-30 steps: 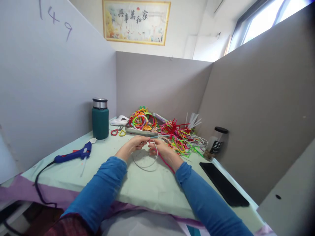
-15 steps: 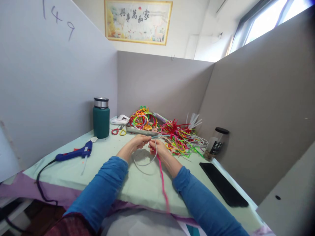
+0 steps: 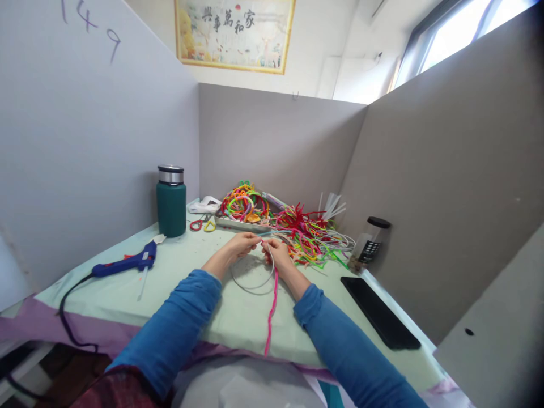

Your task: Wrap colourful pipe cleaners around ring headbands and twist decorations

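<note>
A thin grey hoop (image 3: 254,292) hangs below my two hands, which meet near the middle of the table. My left hand (image 3: 240,247) pinches the hoop's top from the left. Close beside it, my right hand (image 3: 278,254) is closed on a pink fuzzy strip (image 3: 272,311) and the hoop. From my right hand the strip trails down toward the table's front edge. The fingertips nearly touch, and the exact spot where strip and hoop meet is too small to make out.
Behind my hands lies a metal tray (image 3: 242,224) with colourful rings, beside a heap of fuzzy strips (image 3: 304,229). On the left are a green bottle (image 3: 171,207) and a blue glue gun (image 3: 127,264); on the right, a jar (image 3: 369,246) and a black phone (image 3: 380,311).
The pink strip's free end has swung left. The grey hoop hangs rounder and more face-on below my hands. The whole view has shifted slightly.
</note>
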Demonstrator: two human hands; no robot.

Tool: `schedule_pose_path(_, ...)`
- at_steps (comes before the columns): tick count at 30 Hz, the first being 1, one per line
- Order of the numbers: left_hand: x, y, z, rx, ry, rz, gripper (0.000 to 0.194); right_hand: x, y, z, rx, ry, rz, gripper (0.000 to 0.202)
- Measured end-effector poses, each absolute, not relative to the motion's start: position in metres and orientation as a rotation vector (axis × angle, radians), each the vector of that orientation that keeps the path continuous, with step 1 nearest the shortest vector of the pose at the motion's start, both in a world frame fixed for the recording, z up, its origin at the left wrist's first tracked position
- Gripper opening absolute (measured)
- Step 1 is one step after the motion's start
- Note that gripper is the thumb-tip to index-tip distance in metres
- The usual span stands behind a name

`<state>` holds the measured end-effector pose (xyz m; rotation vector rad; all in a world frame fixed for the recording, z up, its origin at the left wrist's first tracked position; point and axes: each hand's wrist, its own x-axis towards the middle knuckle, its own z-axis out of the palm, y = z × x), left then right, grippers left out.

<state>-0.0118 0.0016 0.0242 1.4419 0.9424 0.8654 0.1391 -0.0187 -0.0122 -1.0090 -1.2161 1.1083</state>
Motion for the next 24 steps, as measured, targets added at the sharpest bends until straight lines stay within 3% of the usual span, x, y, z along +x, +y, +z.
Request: schedule_pose_path(24,-0.0151,0.0028,0.0265,1.398,0.851,0.781,0.048,0.1383,-0.0228,-0.0096,-0.905,-1.230,1.113,0.031)
